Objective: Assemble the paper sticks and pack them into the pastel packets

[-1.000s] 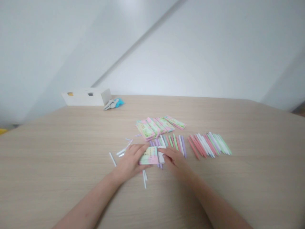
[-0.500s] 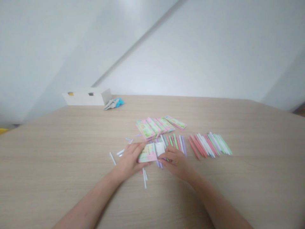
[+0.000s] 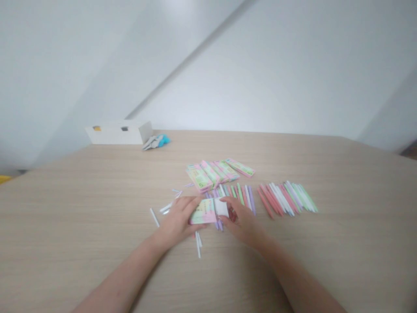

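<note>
- Holding a pastel paper packet (image 3: 203, 212) above scattered sticks, my left grip (image 3: 176, 221) clenched on its near end
- Pinching its white end in my right grip (image 3: 241, 221)
- Stacked pastel packets (image 3: 199, 178) lie just ahead on the wooden worktop (image 3: 97, 195)
- Coloured paper sticks (image 3: 283, 200) lie side by side to the right
- White paper sticks (image 3: 197, 244) lie beside my left grip
- A white box (image 3: 119, 132) sits far off near the worktop's edge

The 1 camera sits on the person's head, facing forward and down, close above the left hand (image 3: 176, 224) and right hand (image 3: 241, 224) at lower center. A wooden table (image 3: 81, 208) fills the lower half of the frame, a white wall (image 3: 260, 65) the upper half.
</note>
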A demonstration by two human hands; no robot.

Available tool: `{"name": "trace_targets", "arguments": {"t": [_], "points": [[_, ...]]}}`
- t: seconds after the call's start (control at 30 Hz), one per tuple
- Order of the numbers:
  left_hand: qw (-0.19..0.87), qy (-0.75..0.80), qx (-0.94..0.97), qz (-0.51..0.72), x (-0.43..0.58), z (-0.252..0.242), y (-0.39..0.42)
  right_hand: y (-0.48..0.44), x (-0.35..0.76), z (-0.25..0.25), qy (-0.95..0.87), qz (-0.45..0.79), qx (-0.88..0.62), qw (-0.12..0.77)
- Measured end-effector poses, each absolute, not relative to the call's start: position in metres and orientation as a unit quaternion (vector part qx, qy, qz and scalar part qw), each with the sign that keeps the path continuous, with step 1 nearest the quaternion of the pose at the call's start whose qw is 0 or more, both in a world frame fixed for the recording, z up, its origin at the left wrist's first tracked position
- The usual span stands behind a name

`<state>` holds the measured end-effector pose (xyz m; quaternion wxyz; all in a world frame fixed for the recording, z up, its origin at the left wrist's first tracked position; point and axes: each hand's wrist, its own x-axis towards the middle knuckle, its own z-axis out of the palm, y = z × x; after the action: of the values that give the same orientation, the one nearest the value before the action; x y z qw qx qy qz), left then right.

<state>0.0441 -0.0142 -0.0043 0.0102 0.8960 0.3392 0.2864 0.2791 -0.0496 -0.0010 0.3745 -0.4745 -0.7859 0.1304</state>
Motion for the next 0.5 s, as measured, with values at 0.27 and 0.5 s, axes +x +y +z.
{"name": "trace_targets", "arguments": {"t": [0.27, 0.5], "points": [[0.005, 0.331, 0.900, 0.284, 0.0456, -0.0048, -0.0133, -0.0497, 0.2773, -0.0009, -0.783, 0.110, -0.487, 0.371], [0.003, 0.328, 0.901, 0.283, 0.0455, -0.0031, -0.0149, -0.0500, 0.2766, -0.0024, -0.804, 0.089, -0.476, 0.346]]}}
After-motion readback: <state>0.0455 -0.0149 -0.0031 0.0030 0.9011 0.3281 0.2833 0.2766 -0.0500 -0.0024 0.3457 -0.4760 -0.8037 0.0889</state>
